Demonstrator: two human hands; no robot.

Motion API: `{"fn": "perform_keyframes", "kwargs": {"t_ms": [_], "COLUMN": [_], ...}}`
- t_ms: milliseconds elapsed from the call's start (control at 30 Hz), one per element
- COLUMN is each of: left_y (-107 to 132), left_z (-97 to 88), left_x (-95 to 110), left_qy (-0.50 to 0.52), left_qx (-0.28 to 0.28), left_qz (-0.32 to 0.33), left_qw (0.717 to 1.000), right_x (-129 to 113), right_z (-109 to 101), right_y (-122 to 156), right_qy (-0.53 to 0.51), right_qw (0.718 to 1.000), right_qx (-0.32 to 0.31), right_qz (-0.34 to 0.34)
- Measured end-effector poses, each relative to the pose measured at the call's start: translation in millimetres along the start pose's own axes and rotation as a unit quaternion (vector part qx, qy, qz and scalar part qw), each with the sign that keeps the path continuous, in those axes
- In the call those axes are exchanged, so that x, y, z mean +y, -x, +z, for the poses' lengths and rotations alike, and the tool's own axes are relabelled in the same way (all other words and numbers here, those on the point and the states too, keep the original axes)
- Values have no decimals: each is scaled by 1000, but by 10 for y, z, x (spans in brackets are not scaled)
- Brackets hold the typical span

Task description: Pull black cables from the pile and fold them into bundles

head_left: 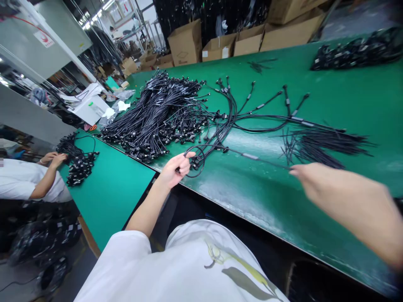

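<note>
While the left hand (178, 170) clenches a looped black cable harness (248, 156) near the front edge of the green-matted bench (252, 201), the right hand (343, 197), blurred, stretches out with its fingertips (294, 170) at the harness's thin far run, its grip impossible to tell. Beyond lie a heap of bundled harnesses (154, 117) and cardboard boxes (185, 42).

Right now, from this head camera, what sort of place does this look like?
Probably a cable-assembly workshop: a long green-topped workbench holds a large heap of black cables, and cardboard boxes stand beyond it.
</note>
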State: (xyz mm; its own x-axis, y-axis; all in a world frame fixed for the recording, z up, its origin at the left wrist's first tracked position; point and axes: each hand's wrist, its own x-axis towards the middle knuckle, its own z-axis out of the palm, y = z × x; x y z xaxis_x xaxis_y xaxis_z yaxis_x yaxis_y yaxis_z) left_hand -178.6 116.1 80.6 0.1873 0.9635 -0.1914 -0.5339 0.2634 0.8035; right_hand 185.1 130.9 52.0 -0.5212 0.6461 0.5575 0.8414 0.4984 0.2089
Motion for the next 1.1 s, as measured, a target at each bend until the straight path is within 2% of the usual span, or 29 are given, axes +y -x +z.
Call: {"fn": "perform_keyframes", "kwargs": {"t_ms": [67,133,233,333,500,600,667,700,767,833,900,933,1000,1033,1100], "left_y": [63,133,197,211,192,117,60,43,42,81,120,126,97,66,-11], "left_z": [-83,-125,-108,-60,-38,11,97,154,277,376,425,433,434,436,453], "left_x": [62,127,184,199,174,56,-92,-180,-355,-492,-568,-587,-607,-619,-671], "left_qy": [3,9,31,51,74,10,-97,-165,-303,-395,-416,-401,-328,-282,-199], "left_qx": [-25,-29,28,79,82,72,38,6,-87,-194,-257,-260,-218,-181,-121], "left_qz": [-43,-77,-34,14,33,55,76,84,86,57,20,10,11,19,22], "left_qw": [999,997,999,996,993,996,992,983,945,896,872,878,919,942,972], "right_x": [209,290,175,39,36,-122,-316,-414,-564,-619,-605,-597,-632,-686,-859], "right_z": [36,84,144,200,242,127,-18,-99,-247,-324,-293,-238,-71,24,193], "right_y": [49,81,68,35,67,58,-13,-71,-220,-372,-467,-481,-447,-410,-328], "right_qy": [7,-21,-58,-74,-61,-120,-208,-262,-371,-456,-512,-534,-571,-592,-639], "right_qw": [997,991,986,987,989,981,955,932,876,839,825,818,792,769,709], "right_qx": [-31,-74,-124,-128,-114,-147,-209,-245,-296,-291,-241,-201,-106,-65,-31], "right_qz": [77,108,91,68,71,27,-21,-49,-86,-68,17,75,188,232,298]}}
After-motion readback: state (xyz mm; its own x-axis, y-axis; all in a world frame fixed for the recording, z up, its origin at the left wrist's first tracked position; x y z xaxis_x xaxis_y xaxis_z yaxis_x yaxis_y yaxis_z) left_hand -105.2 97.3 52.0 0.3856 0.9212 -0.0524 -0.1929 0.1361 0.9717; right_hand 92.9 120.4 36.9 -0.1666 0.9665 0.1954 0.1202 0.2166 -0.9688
